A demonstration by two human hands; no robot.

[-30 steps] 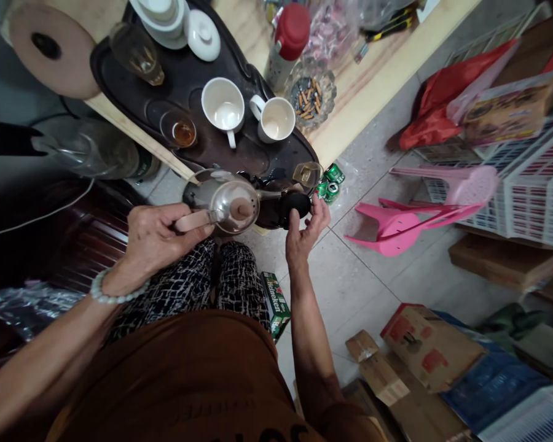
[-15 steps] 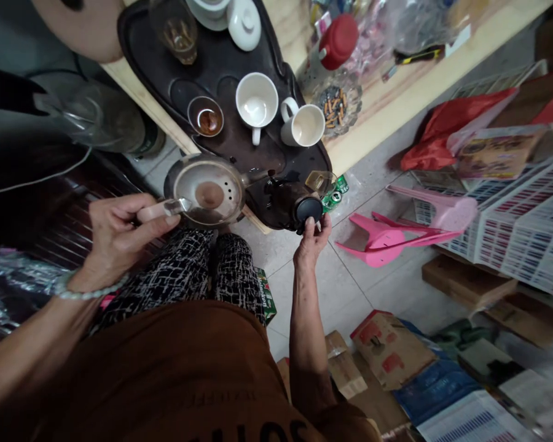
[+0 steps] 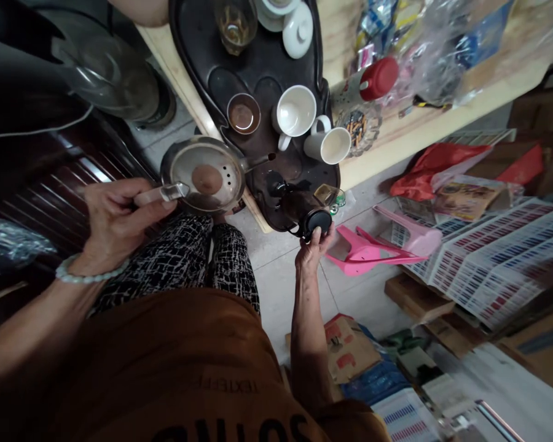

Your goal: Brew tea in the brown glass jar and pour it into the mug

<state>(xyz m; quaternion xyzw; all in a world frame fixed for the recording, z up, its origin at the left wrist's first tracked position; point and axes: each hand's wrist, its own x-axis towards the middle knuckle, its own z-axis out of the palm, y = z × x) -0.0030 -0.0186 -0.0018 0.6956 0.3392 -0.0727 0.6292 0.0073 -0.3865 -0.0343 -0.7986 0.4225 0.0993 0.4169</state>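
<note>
My left hand (image 3: 115,215) is wrapped round the clear handle of a metal teapot (image 3: 170,156). The teapot has no lid on, and pale liquid shows inside, with several dark strainer holes near the spout. Its spout points over the dark tea tray (image 3: 216,61). My right hand (image 3: 314,245) grips a dark cylindrical pot (image 3: 299,205) by its round black end. This pot is tilted over the near end of the tray; I cannot tell whether the black end is lid or base. A small cup of brown liquid (image 3: 244,115) and two white mugs (image 3: 296,110) (image 3: 335,145) stand beyond.
On the tray's far part are a glass (image 3: 236,27) and a white lid (image 3: 298,31). A glass ashtray (image 3: 360,130) and a red-capped bottle (image 3: 378,78) are on the wooden table. An electric kettle (image 3: 115,73) stands left. Pink plastic stools (image 3: 364,252) and white baskets (image 3: 483,252) are right.
The view has shifted, so the tray and cups appear farther right. Both hands keep their holds on the teapot and the dark pot, with little other visible movement.
</note>
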